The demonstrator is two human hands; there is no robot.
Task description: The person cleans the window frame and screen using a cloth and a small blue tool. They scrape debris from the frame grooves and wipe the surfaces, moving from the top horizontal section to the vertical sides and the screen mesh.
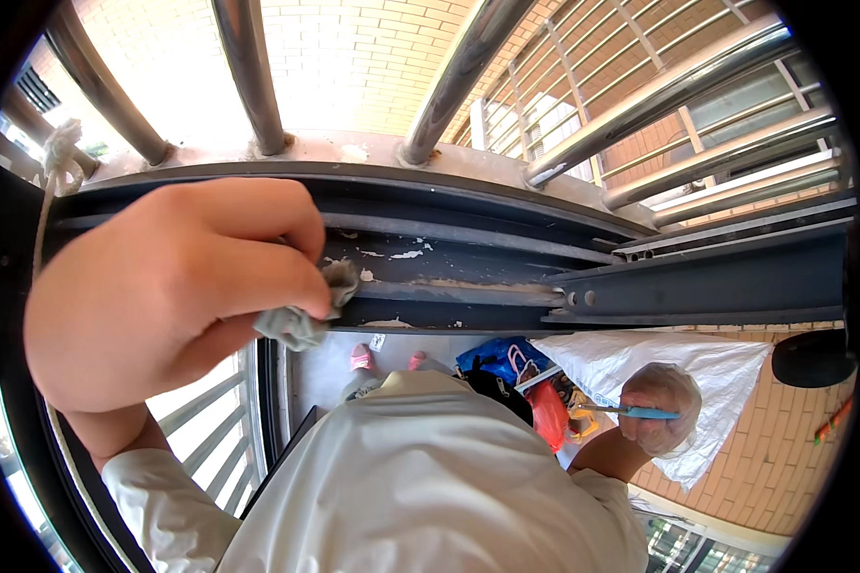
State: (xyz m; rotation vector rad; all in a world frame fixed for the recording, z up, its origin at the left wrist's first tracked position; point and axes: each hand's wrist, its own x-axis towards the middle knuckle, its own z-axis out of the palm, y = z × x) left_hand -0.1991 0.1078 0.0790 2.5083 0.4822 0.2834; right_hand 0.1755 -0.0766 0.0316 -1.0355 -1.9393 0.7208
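My left hand point(191, 277) is closed in a pinch on a crumpled grey-green rag point(298, 323). The rag is at the dark window track point(449, 263), near its inner edge; whether it presses on the metal is hard to see. Pale flecks and dusty residue mark the grooves to the right of the rag. Lower right, my right hand point(648, 392) is wrapped in thin clear plastic, perhaps a glove or bag. Its fingers close round a slim tool with a blue handle point(655, 413) and a thin shaft pointing left; the tool's tip is too small to make out.
Metal bars point(468, 76) rise beyond the track, and a dark sash rail point(707, 272) stands at its right. A cord point(48, 220) hangs at far left. Below lie a white woven sheet point(678, 358), a blue bag point(506, 358) and a red bag point(548, 415).
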